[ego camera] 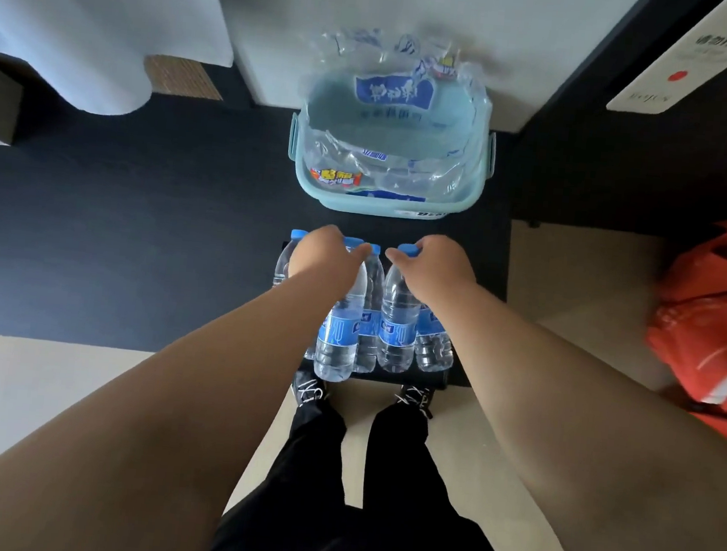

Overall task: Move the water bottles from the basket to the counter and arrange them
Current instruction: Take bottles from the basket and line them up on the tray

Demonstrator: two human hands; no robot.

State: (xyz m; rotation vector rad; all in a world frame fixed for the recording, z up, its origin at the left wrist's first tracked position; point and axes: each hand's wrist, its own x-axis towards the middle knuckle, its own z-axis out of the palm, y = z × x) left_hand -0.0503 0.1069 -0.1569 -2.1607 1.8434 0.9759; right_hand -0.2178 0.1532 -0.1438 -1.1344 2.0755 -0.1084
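Head view: your left hand and right hand each curl round a neck of the water bottles bunched on the counter. They look full, probably heavy and slick, so grab under the caps.

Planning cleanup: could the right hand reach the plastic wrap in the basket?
Probably yes: the plastic wrap sits in the open-topped basket just past the bottles, nothing between, though the right hand holds a bottle cap.

Orange bag, white sign
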